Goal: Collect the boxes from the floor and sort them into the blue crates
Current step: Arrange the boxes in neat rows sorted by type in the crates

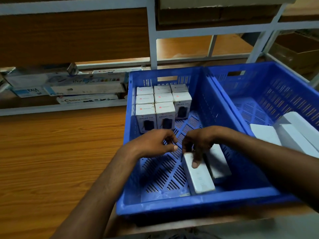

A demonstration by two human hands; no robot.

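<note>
Down over the blue crate (189,205), right hand (196,145) grips the far end of a white box (201,178) lying flat on the crate floor, second white box (220,163) just beside it; left hand (154,144) hovers alongside, loosely curled, holding nothing

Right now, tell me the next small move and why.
Probably stand the box that the right hand grips upright in the gap at the front row's right end: the packed boxes stand upright, this one lies flat.
</note>
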